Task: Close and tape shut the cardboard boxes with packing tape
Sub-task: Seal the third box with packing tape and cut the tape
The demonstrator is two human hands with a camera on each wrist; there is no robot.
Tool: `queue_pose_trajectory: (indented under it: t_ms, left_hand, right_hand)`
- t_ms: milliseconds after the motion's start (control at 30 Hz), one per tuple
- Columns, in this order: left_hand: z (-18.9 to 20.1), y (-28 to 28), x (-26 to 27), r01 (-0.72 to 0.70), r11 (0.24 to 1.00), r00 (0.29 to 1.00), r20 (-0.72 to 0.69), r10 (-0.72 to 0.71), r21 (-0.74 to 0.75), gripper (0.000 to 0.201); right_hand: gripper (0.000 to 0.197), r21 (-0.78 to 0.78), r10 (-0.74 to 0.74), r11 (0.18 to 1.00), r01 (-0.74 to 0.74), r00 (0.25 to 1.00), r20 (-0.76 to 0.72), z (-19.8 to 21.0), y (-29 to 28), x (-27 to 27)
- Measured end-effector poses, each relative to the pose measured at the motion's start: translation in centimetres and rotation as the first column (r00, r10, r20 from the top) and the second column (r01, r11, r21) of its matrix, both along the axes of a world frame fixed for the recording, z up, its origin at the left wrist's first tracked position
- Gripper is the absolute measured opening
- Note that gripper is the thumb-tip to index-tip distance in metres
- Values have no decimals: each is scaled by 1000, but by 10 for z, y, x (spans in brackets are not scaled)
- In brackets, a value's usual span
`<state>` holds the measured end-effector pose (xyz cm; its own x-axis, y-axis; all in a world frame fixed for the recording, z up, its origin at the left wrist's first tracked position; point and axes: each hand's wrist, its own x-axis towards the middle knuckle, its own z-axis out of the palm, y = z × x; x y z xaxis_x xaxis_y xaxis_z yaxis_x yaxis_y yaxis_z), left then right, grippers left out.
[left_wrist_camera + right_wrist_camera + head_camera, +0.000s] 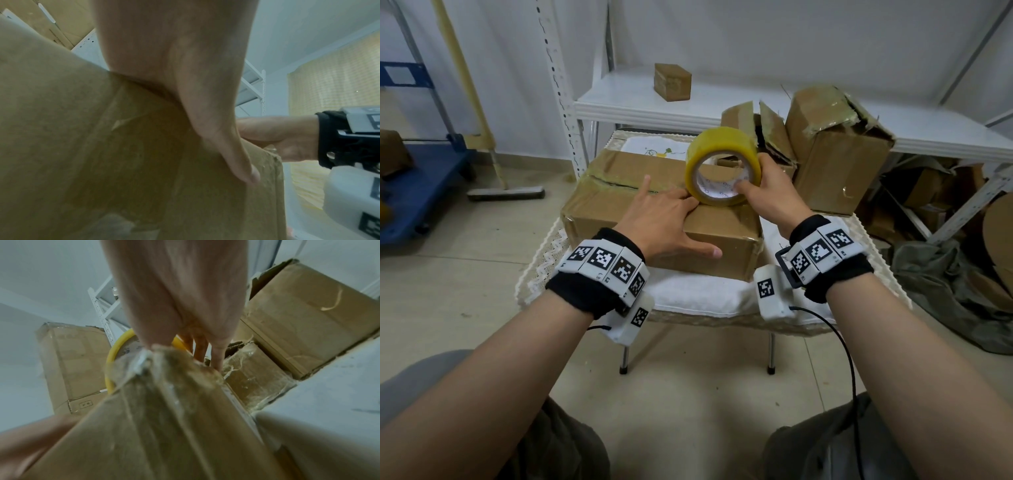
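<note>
A closed brown cardboard box [619, 202] lies on a small cloth-covered table [705, 298], its top flaps meeting along a dark seam. My left hand [664, 219] lies flat on the box top with fingers straight and the thumb [236, 159] down the near side face. My right hand [760, 192] grips a yellow roll of packing tape [722, 164], thumb inside the core, fingers over the outer rim. The roll stands on edge on the box top, right beside my left fingertips. In the right wrist view the roll [115, 353] shows behind the box corner [164, 410].
Two torn, open cardboard boxes [835, 150] stand at the back right of the table. A small brown box [673, 82] sits on the white shelf [640, 106] behind. More cardboard scraps [928, 198] lie under the shelf at right; a blue cart [421, 192] stands left.
</note>
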<state>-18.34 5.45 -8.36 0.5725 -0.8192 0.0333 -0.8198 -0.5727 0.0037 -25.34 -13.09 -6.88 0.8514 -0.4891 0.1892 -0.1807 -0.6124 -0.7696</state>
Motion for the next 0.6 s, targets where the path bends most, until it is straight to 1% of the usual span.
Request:
queue_pose_trajectory:
  t_ms: [100,300,433,533,600]
  left_hand:
    - [4,0,0,-23,1000,1000,7,23,4,115]
    - [6,-1,-2,-52,999,999,3,52,-14,115]
    - [7,1,0,-61,998,998,-11,61,-24,125]
    - [7,1,0,-64,997,998,-27,63,-35,127]
    - [8,1,-1,-68,997,997,-37,67,-38,125]
  right_hand:
    - [31,-15,11,1000,-11,1000,25,4,1,0]
    - [36,-67,-11,998,16,997,74,9,0,5]
    - [35,-5,-121,992,123,982,144,14,-13,-2]
    - [29,-44,-171,983,180,973,154,11,-18,-8]
    - [30,-64,-183,979,193,974,132,10,-17,-11]
